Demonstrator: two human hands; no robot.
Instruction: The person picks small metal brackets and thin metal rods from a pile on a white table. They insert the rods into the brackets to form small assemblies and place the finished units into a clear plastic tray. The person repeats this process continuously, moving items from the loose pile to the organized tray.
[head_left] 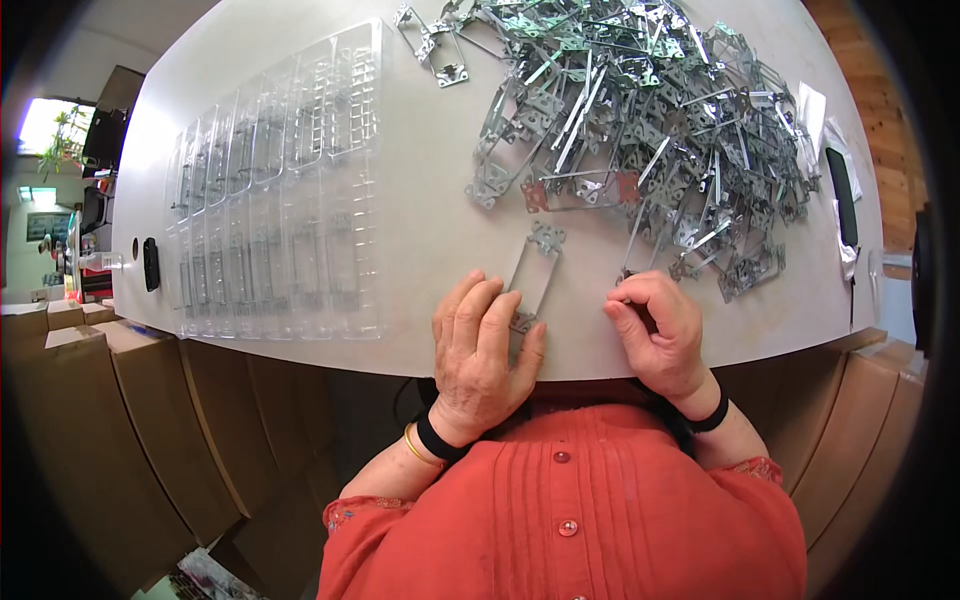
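My left hand point(478, 345) rests on the table with its fingers stretched out and thumb apart. Its index finger and thumb lie around the near end of a thin rectangular metal bracket point(547, 240), which has a perforated plate at either end. To the right, my right hand point(660, 330) is closed, thumb and index finger together. Just beyond its knuckles ends a narrow metal strip point(633, 240) from the pile. Whatever those fingertips hold, if anything, is hidden. A large heap of similar metal brackets point(640, 110) spreads beyond both hands; one bracket in it has reddish end plates point(536, 195).
Clear plastic compartment trays point(375, 200), with metal parts visible in them, lie at the left. A few loose brackets point(447, 72) lie at the far edge. A dark phone-like object point(843, 195) and white paper point(811, 110) are at the right. Cardboard boxes point(150, 400) stand below the table.
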